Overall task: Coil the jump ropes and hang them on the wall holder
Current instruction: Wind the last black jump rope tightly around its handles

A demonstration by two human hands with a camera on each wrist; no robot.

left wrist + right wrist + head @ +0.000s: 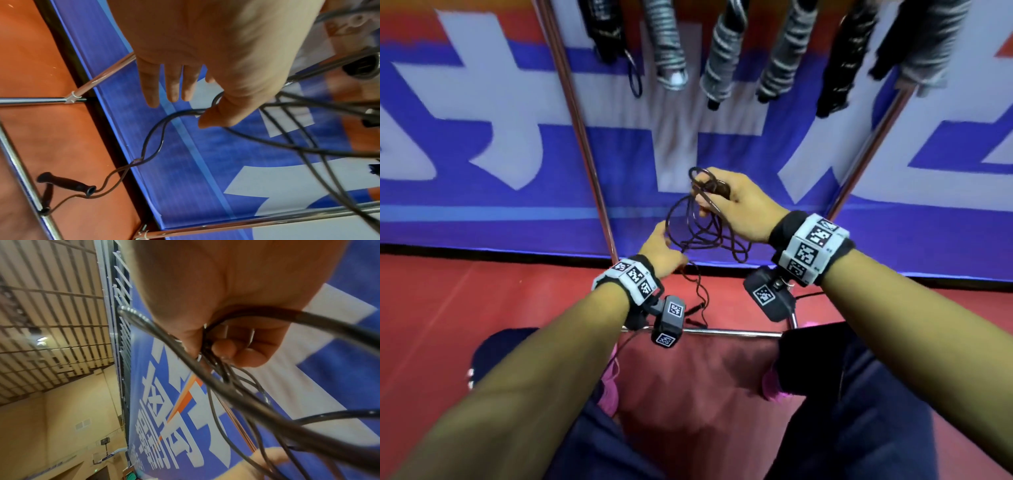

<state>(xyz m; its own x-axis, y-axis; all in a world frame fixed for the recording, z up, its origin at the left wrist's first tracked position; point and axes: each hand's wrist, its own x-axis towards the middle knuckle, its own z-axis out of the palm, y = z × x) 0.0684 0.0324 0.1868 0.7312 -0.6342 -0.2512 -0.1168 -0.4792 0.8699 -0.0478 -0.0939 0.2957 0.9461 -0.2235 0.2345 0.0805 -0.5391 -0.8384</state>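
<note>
A dark jump rope (705,233) is gathered in loose loops in my right hand (726,195), which grips the bundle at chest height in front of the banner. In the right wrist view the fingers (242,350) curl round several strands of the rope (226,394). My left hand (664,246) is lower and to the left, and pinches one strand between thumb and forefinger (205,112), the other fingers straight. From there the rope (156,142) trails down to its two black handles (68,183) on the red floor. Other coiled ropes (667,44) hang above from the holder.
Two chrome uprights (585,147) (866,154) of the rack stand against a blue and white banner (482,205). A chrome base bar (722,331) lies on the floor by my knees. More wrapped ropes (784,58) fill the top rail.
</note>
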